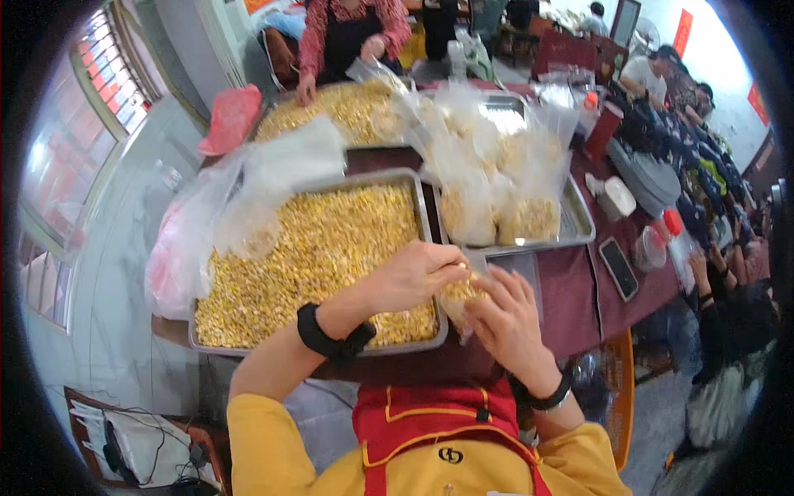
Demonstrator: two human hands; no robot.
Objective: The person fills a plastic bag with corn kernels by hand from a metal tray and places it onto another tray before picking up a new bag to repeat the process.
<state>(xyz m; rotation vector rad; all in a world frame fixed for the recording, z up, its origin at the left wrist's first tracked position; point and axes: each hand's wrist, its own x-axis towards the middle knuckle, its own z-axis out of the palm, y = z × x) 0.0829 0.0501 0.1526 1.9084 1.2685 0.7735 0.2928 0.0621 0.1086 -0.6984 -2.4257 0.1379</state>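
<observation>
Just right of the frame's centre, small clear bag point(456, 307): sits between my left hand point(416, 274) and right hand point(507, 314), yellowish kernels point(460, 289) inside; caught from both sides, I judge, so nothing spills.
Left hand: fingertips pinch together at the bag's top, elbow out, left forearm point(271, 360) slanting across the tray corner from the lower left.
Right hand: fingers curl and grip the bag's right side, likely steadying it; right forearm point(565, 420) rises from the lower right.
Near tray point(424, 221): left of centre, heaped with loose kernels, probably this close for short reaches.
Filled bags point(531, 220): grouped right of upper centre on a second tray point(576, 218), whose raised rim seems to keep them together.
</observation>
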